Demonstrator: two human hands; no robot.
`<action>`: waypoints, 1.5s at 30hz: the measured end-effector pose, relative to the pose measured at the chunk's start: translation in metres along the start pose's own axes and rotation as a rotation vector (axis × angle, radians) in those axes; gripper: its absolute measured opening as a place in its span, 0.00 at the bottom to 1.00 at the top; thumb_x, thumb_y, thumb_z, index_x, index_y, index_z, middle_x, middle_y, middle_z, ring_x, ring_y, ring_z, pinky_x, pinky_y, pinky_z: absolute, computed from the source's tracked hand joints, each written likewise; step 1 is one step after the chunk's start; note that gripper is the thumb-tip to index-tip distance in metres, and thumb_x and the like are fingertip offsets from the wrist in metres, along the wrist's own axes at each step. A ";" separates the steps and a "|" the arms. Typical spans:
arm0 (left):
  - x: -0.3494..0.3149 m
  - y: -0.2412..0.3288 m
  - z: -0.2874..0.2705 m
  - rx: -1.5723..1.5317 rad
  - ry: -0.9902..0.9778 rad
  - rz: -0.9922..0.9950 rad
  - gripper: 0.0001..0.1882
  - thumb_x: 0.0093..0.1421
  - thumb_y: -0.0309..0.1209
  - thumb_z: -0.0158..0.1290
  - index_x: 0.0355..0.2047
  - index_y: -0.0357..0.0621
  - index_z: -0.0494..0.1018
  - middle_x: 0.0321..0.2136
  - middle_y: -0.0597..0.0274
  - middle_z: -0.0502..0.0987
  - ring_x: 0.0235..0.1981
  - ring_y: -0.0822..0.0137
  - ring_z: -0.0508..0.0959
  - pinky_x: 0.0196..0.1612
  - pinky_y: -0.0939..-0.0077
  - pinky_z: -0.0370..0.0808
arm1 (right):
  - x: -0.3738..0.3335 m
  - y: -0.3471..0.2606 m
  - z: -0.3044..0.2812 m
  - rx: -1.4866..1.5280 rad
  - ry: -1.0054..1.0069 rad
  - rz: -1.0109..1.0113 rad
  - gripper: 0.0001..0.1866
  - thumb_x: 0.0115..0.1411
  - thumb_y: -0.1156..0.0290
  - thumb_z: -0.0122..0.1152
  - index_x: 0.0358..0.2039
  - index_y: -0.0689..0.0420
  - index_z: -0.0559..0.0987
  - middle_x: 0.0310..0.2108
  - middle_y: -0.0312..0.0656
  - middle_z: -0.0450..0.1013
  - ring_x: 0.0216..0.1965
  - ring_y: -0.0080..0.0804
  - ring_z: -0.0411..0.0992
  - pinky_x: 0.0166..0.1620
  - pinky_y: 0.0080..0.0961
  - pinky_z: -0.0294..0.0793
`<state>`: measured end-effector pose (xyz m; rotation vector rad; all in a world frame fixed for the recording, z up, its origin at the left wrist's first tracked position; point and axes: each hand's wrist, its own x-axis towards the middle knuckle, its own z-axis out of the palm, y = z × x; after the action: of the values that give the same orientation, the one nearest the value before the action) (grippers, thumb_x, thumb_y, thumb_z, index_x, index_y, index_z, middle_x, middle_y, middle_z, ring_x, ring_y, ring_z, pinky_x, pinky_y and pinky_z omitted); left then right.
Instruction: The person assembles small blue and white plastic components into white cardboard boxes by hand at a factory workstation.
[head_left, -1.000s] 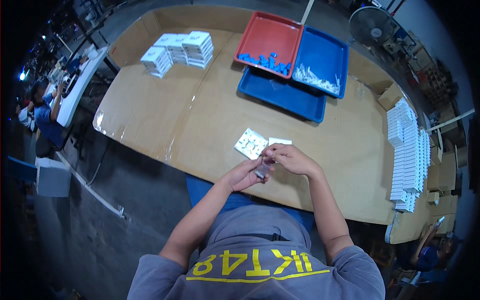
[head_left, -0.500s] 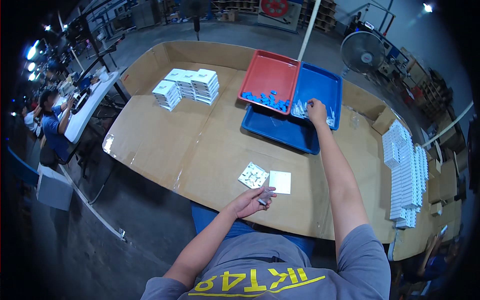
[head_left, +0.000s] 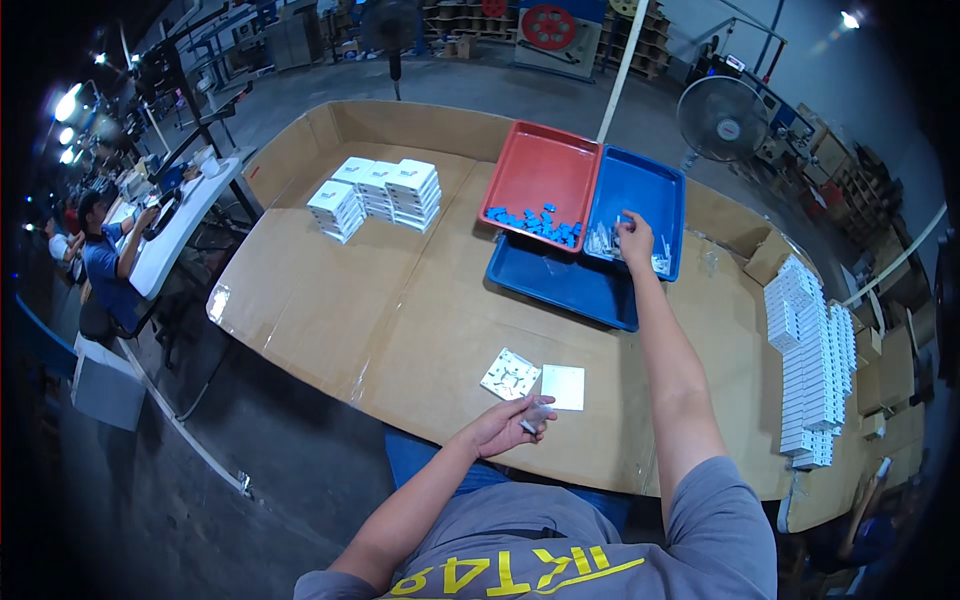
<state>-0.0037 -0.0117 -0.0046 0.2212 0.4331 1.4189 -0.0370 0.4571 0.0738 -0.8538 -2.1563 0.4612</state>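
My left hand is closed around a small clear plastic bag near the table's front edge. What the bag contains is too small to name. Just beyond that hand lie a white square plate with small dark marks or openings and a plain white square piece, side by side. My right hand reaches into the blue tray at the far right. Its fingers are pinched above small clear-and-white packets; the item between the fingertips cannot be made out.
A red tray holding small blue pieces overlaps another blue tray. White boxes are stacked at the far left of the cardboard-covered table, with a larger stack on the right. A fan stands behind.
The whole view has shifted, so the table sits slightly lower. My right hand stays over the packets with a small change in its fingers. My left hand keeps the bag.
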 end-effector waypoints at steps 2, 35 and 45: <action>0.000 0.002 0.000 0.008 -0.005 0.003 0.28 0.79 0.45 0.41 0.68 0.36 0.63 0.50 0.55 0.78 0.41 0.66 0.79 0.49 0.69 0.79 | -0.002 -0.031 -0.023 0.880 -0.106 0.293 0.14 0.63 0.73 0.70 0.49 0.60 0.83 0.35 0.41 0.82 0.31 0.27 0.77 0.34 0.23 0.75; -0.003 -0.010 -0.012 0.119 0.028 0.047 0.23 0.76 0.46 0.49 0.57 0.39 0.73 0.48 0.55 0.81 0.43 0.66 0.82 0.51 0.67 0.79 | -0.254 -0.149 -0.115 0.451 -1.173 -0.215 0.07 0.58 0.76 0.69 0.38 0.59 0.88 0.46 0.42 0.82 0.45 0.34 0.79 0.48 0.29 0.77; -0.004 -0.005 -0.007 0.028 0.023 0.049 0.23 0.77 0.46 0.47 0.56 0.39 0.73 0.46 0.55 0.81 0.44 0.63 0.83 0.51 0.65 0.80 | -0.255 -0.163 -0.123 0.552 -1.200 0.009 0.12 0.69 0.68 0.61 0.42 0.64 0.86 0.46 0.45 0.82 0.42 0.35 0.79 0.48 0.31 0.77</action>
<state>-0.0020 -0.0174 -0.0119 0.2400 0.4688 1.4657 0.1113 0.1692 0.1119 -0.2312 -2.7607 1.8192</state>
